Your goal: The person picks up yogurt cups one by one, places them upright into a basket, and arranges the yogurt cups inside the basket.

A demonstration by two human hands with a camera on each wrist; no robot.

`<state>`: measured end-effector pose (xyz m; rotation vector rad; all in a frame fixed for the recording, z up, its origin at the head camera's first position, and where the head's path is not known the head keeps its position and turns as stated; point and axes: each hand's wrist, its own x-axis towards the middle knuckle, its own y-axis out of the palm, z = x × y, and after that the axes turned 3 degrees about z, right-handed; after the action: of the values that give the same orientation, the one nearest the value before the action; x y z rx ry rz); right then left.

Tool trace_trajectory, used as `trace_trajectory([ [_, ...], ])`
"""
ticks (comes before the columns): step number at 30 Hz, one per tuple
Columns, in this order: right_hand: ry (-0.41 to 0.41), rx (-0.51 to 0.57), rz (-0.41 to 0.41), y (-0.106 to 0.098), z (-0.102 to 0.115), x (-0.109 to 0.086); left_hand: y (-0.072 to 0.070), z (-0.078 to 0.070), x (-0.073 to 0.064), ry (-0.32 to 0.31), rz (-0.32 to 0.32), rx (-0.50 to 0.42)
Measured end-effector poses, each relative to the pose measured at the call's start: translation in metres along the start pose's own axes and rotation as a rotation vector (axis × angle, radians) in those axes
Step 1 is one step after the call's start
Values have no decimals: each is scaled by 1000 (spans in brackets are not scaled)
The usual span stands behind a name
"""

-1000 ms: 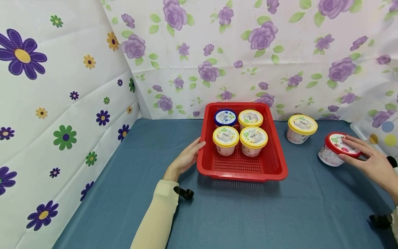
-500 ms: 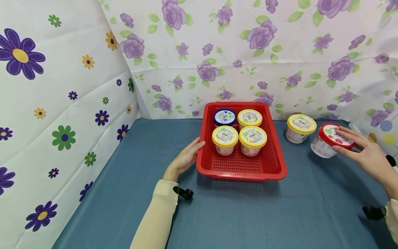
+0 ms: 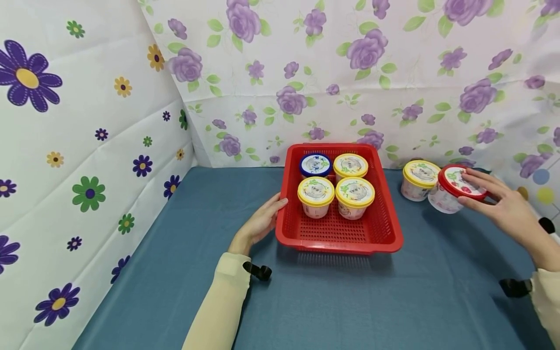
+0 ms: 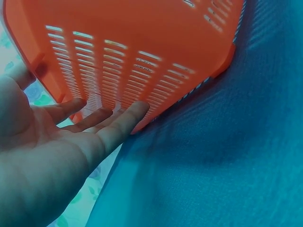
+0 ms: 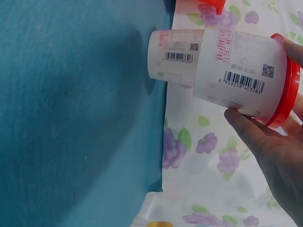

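My left hand holds the left side of a red perforated plastic basket, thumb over the rim. In the left wrist view its fingers lie nearly straight along the basket's slotted outer wall. My right hand grips a paper cup with a red lid, slightly tilted and raised off the table. The right wrist view shows this cup's barcode side, the thumb and fingers around it near the lid. Just left of it stands a yellow-lidded cup; whether they touch I cannot tell.
Inside the basket, toward its back, stand a blue-lidded cup and three yellow-lidded cups. A blue cloth covers the table. Flower-printed sheets hang behind and on the left.
My right hand has carried the red-lidded cup left and slightly back, up beside the yellow-lidded cup. The left hand and the basket keep their places.
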<state>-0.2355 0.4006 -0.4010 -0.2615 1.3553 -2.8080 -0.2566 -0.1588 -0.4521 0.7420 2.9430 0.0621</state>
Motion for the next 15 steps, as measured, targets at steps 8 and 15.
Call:
trace_trajectory([
  [8, -2, 11, 10, -1, 12, 8, -1, 3, 1, 10, 2, -12],
  [15, -27, 27, 5, -1, 14, 5, -2, 3, 2, 9, 5, -15],
])
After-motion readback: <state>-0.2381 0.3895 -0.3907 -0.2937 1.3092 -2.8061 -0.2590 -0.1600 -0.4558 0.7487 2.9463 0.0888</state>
